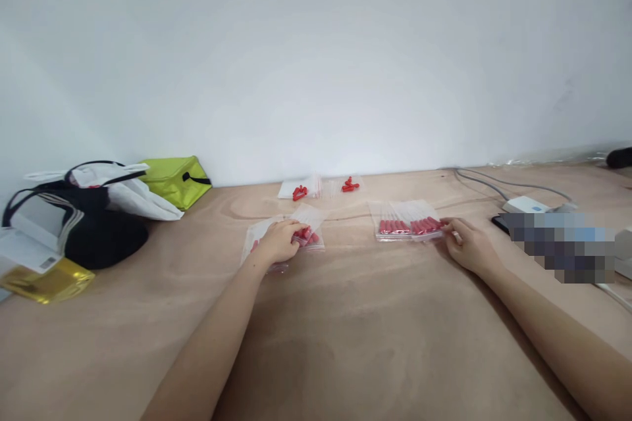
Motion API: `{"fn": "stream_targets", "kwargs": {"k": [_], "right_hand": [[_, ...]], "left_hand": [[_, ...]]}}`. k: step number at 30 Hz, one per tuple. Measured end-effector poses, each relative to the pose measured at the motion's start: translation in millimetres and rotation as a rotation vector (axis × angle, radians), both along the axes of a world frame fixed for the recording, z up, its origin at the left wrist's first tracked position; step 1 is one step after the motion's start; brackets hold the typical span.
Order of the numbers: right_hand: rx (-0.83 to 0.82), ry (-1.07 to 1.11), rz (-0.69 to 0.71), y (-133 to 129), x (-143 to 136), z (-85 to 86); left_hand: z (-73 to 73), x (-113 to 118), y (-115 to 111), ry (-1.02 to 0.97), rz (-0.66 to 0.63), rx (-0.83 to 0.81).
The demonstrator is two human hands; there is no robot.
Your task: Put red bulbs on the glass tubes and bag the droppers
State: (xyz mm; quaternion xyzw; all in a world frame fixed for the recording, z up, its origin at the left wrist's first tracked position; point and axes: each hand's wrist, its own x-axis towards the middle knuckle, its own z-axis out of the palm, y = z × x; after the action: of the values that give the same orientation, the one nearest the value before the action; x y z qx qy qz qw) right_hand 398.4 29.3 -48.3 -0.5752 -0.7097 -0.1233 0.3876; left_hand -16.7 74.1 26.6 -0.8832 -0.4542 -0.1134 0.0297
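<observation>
My left hand (281,241) reaches over a loose group of clear zip bags with red pieces at the middle of the table. Its bent fingers are closed on one zip bag (310,215), and small red pieces show beside the fingertips. Part of the group lies hidden under the palm. To the right, two flat zip bags overlap, each with several red pieces lined up in a row. The thumb and forefinger of my right hand (467,247) pinch the corner of the right-hand bag (425,227); the left-hand bag (394,227) lies partly beneath it.
Near the wall lie loose red pieces (300,193) and more red pieces (350,185) on clear bags. On the left are a lime-green bag (172,177), a black cap (106,233) and a gold packet (49,279). A white adapter (528,206) with cables sits at right, by a blurred-out object.
</observation>
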Motion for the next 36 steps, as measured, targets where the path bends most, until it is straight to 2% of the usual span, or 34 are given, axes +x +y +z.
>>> {"fn": "stream_targets", "kwargs": {"k": [2,4,6,9,13,17,20,28,31,36], "right_hand": [[-0.013,-0.101,-0.082,-4,0,0.9],[0.051,-0.149,-0.18,-7,-8,5.4],[0.139,-0.157,-0.199,-9,-25,12.3],[0.225,-0.169,-0.071,-11,-61,22.4],[0.201,-0.233,0.208,-9,-115,29.6],[0.148,-0.265,0.261,1,-150,29.8],[0.116,-0.302,0.237,11,-157,27.3],[0.082,-0.332,0.216,20,-146,20.5],[0.084,-0.285,0.214,16,-150,20.7],[0.042,-0.254,0.263,10,-149,24.8]], "left_hand": [[0.2,7,-1,-0.024,-0.016,0.008],[0.0,15,-3,-0.031,-0.024,0.013],[-1.8,24,-6,-0.04,-0.032,0.038],[-8.7,41,-9,-0.071,-0.078,0.096],[-21.7,70,-12,-0.151,-0.132,0.13],[-31.8,94,-16,-0.243,-0.136,0.126],[-36.2,94,-19,-0.265,-0.121,0.12],[-32.8,46,-28,-0.104,-0.106,0.12],[-32.8,48,-29,-0.142,-0.118,0.214],[-41.3,63,-20,-0.06,-0.274,0.322]]}}
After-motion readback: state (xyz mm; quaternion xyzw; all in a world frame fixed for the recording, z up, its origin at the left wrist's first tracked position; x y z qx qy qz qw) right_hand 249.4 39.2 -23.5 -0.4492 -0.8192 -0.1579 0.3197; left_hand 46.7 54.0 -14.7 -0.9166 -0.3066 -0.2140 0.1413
